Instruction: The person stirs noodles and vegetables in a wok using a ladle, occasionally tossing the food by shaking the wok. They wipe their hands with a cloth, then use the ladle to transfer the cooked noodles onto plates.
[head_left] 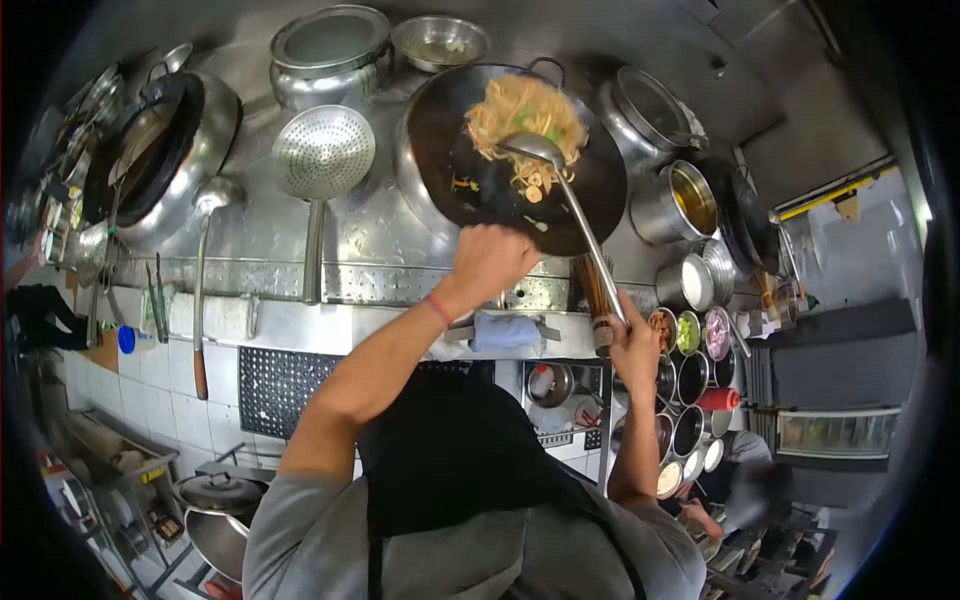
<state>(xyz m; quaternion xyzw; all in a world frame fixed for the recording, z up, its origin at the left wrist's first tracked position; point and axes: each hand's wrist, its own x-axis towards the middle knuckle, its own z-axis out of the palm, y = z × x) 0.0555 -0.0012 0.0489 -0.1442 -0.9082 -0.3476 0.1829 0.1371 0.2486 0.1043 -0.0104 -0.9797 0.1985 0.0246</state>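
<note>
A black wok [600, 185] sits on the steel stove, tilted up toward me, with a heap of yellow noodles [525, 115] at its far side and a few bits of vegetable loose on the dark metal. My left hand [490, 262] is closed on the wok's near rim or handle. My right hand [633, 345] grips the long handle of a steel ladle [570, 190], whose bowl is pushed into the noodles.
A perforated skimmer [322, 155] and a second ladle [205, 250] lie on the stove to the left, beside another wok [160, 150]. Steel pots [330, 45] stand behind. Several seasoning bowls [690, 335] crowd the right. A blue cloth [505, 332] lies at the front edge.
</note>
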